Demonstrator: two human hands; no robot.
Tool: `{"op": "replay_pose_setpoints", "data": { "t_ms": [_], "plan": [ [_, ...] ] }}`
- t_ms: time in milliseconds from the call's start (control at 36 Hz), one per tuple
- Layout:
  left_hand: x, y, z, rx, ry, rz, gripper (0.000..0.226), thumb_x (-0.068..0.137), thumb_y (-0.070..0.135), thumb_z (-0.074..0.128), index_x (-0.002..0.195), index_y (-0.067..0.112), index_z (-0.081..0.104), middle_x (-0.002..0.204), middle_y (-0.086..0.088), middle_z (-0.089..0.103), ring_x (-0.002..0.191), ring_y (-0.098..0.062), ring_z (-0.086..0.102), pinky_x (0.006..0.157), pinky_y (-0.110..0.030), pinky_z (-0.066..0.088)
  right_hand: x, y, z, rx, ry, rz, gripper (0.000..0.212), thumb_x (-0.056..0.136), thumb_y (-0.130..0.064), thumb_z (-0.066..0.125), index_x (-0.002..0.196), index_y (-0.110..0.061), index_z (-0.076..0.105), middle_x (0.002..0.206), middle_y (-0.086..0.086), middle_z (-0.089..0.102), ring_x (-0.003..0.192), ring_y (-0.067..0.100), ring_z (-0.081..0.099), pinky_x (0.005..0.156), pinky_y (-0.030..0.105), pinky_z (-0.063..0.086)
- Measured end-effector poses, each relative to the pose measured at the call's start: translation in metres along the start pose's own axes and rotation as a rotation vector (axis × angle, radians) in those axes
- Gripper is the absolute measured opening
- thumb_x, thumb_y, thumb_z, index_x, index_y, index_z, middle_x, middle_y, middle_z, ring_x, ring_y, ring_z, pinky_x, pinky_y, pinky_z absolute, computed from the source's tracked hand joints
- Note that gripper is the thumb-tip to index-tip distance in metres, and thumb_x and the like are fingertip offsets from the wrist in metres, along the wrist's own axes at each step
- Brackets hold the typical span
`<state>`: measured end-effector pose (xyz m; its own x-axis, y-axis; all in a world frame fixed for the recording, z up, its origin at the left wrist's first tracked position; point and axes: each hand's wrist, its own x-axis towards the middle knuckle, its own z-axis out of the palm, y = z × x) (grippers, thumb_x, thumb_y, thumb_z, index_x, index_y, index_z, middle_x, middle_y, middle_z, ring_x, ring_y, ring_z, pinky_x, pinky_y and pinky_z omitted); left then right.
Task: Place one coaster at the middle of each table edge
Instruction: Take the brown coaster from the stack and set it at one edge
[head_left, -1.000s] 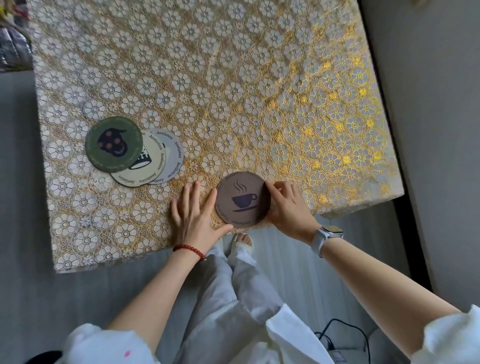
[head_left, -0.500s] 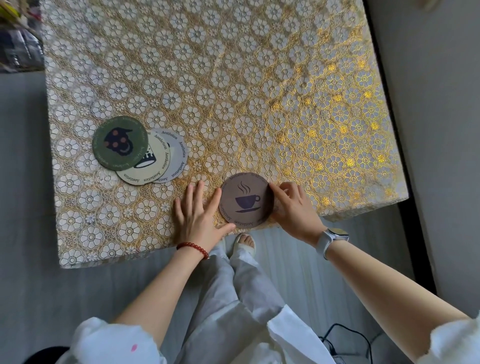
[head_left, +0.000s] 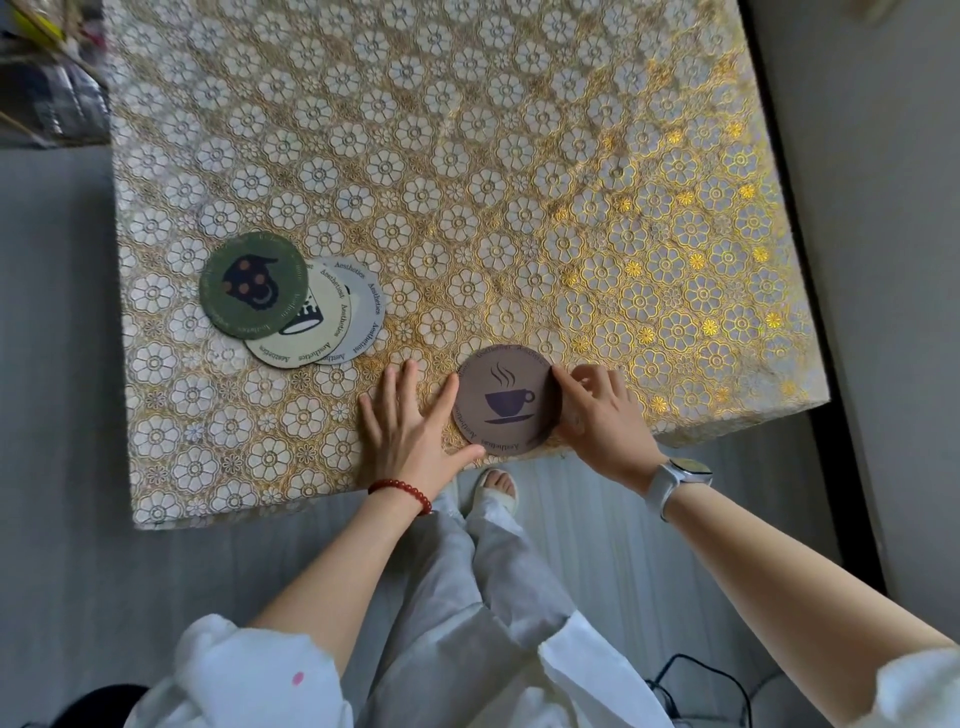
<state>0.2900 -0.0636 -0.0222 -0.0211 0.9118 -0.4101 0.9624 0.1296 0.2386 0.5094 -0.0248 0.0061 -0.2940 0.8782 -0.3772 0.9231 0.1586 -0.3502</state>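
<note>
Fingers first: the left hand (head_left: 410, 431) is lying flat on the table (head_left: 467, 156) with its fingers spread, index and thumb opened into a V that cups the left rim of the brown coaster (head_left: 506, 400), the one with the steaming cup on it. The right hand (head_left: 605, 426) has its fingers loosely curled, fingertips touching the coaster's right rim, thumb tucked under so I can't really see it. So the coaster's bracketed from both sides, lying flat right at the near edge of the table, roughly mid-edge. There's a red bead bracelet (head_left: 402, 491) on the left wrist and a white watch (head_left: 675, 475) on the right. Further left and a bit deeper in, three more coasters sit fanned and overlapping: green coaster (head_left: 249, 283) on top, then a cream coaster (head_left: 311, 332), then a grey coaster (head_left: 366, 306) poking out underneath. Gold flower-patterned cloth covers the whole tabletop.
</note>
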Motion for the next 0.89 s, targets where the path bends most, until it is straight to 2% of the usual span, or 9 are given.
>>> {"op": "replay_pose_setpoints", "data": {
  "t_ms": [139,333,417,528,639,694,750,889],
  "plan": [
    [0.001,-0.001,0.001,0.023,-0.008,0.002,0.093,0.065,0.070,0.055,0.139,0.043,0.004,0.154,-0.006,-0.014,0.138,-0.028,-0.021,0.105,-0.056,-0.016,0.002,0.001,0.000,-0.040,-0.020,0.009,0.061,0.083,-0.027,0.055,0.137,-0.021,0.026,0.128,0.011,0.040,0.111,0.031,0.036,0.088,0.045,0.040],
    [-0.001,-0.005,0.008,0.114,-0.030,0.007,0.096,0.067,0.078,0.041,0.134,0.043,-0.019,0.143,-0.005,-0.034,0.131,-0.026,-0.034,0.103,-0.056,-0.018,-0.001,0.000,0.005,-0.099,-0.030,0.023,0.062,0.083,-0.027,0.055,0.137,-0.022,0.025,0.130,0.010,0.039,0.113,0.030,0.036,0.089,0.043,0.039],
    [0.002,-0.005,0.008,0.119,-0.049,0.015,0.097,0.067,0.078,0.039,0.132,0.043,-0.024,0.142,-0.006,-0.036,0.129,-0.027,-0.037,0.102,-0.056,-0.019,0.001,-0.001,0.002,-0.104,-0.033,0.032,0.060,0.084,-0.028,0.054,0.137,-0.021,0.024,0.130,0.009,0.039,0.114,0.030,0.036,0.091,0.044,0.037],
    [0.004,-0.007,0.002,0.083,-0.090,0.036,0.096,0.067,0.074,0.046,0.137,0.041,-0.011,0.152,-0.005,-0.022,0.137,-0.027,-0.025,0.106,-0.056,-0.013,0.004,-0.004,-0.005,-0.115,-0.090,0.043,0.059,0.085,-0.031,0.053,0.136,-0.022,0.026,0.132,0.009,0.039,0.117,0.028,0.036,0.095,0.043,0.036],
    [0.007,-0.014,-0.021,-0.103,-0.165,0.036,0.081,0.077,0.053,0.057,0.140,0.037,0.009,0.155,0.000,0.002,0.141,-0.025,-0.001,0.110,-0.057,0.006,0.010,-0.018,-0.023,-0.117,-0.174,0.114,0.053,0.086,-0.033,0.050,0.134,-0.021,0.031,0.128,0.010,0.048,0.116,0.028,0.042,0.097,0.044,0.038],
    [0.009,-0.017,-0.037,-0.285,-0.215,0.000,0.068,0.081,0.037,0.059,0.139,0.029,0.023,0.152,-0.004,0.015,0.138,-0.027,0.014,0.110,-0.053,0.019,0.015,-0.031,-0.034,-0.163,-0.174,0.124,0.045,0.087,-0.030,0.046,0.129,-0.017,0.037,0.125,0.011,0.051,0.115,0.028,0.043,0.097,0.046,0.038],
    [0.011,-0.024,-0.057,-0.378,-0.220,-0.026,0.058,0.083,0.031,0.058,0.135,0.022,0.034,0.148,-0.007,0.024,0.134,-0.026,0.026,0.109,-0.047,0.028,0.022,-0.048,-0.045,-0.160,-0.165,0.121,0.042,0.087,-0.024,0.045,0.129,-0.015,0.040,0.129,0.011,0.048,0.118,0.028,0.042,0.098,0.046,0.039],
    [0.012,-0.059,-0.117,-0.344,-0.112,-0.022,0.043,0.087,0.031,0.052,0.127,0.016,0.046,0.136,-0.011,0.044,0.119,-0.025,0.046,0.099,-0.038,0.040,0.040,-0.108,-0.065,-0.101,-0.158,0.033,0.036,0.091,-0.029,0.043,0.125,-0.017,0.047,0.123,0.006,0.052,0.114,0.022,0.047,0.094,0.036,0.043]
  ]
}}
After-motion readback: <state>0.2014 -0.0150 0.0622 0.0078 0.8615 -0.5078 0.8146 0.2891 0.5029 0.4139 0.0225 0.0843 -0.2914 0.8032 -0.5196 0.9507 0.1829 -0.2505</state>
